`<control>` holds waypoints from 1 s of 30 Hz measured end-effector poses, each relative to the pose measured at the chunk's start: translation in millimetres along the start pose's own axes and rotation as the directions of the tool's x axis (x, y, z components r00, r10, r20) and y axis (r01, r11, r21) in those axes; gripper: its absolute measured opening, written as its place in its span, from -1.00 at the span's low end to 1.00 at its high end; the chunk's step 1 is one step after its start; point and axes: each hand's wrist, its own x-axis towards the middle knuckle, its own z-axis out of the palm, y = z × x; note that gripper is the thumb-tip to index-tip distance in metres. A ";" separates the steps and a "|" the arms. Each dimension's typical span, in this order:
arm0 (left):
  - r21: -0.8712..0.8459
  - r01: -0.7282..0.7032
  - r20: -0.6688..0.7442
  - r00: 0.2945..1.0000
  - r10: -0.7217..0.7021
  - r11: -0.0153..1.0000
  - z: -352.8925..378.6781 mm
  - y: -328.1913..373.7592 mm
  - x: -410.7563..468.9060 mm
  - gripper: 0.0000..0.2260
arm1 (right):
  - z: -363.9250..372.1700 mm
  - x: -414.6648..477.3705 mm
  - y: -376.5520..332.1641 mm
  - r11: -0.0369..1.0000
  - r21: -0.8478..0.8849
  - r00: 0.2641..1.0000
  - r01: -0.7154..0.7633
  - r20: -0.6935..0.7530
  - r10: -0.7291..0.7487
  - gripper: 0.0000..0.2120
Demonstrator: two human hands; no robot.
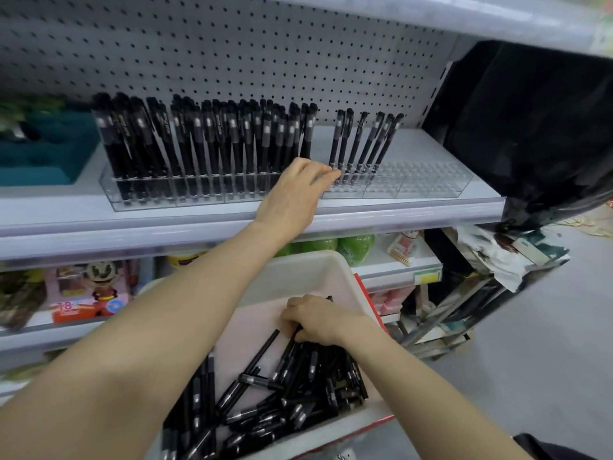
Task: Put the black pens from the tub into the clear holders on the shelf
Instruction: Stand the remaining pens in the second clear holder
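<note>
Upper left of centre: first clear holder (159,194), packed with upright pens (205,141). Centre: my left hand (295,190) reaches over the shelf (232,217) edge, fingers nearly straight and together. Tips are at the foot of the leftmost pen (336,141) in the second clear holder (414,184). Thumb hidden, so I can't tell if I'm pinching it. Lower centre-right: right hand (318,320) in the white tub (298,263), fingers curled round a few black pens (282,393) from the pile. Pen print too blurred to read. Pink box (86,293), lower left, shows "8".
</note>
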 end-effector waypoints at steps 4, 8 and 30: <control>-0.005 0.018 0.008 1.000 -0.018 1.000 0.3 0.3 0.1 -0.37 | -2.5 2.4 -0.2 1.000 0.017 0.999 0.020 0.026 -0.020 -0.76; 0.002 0.019 0.015 1.000 -0.019 1.000 -1.0 0.9 0.1 -0.38 | -8.6 -1.2 6.4 1.000 0.017 0.999 0.018 -0.037 -0.017 -0.79; 0.109 -0.039 0.016 0.999 0.037 0.993 8.7 30.5 20.2 -0.31 | -164.7 -101.9 104.9 0.609 0.697 0.451 0.379 -0.713 0.537 -0.98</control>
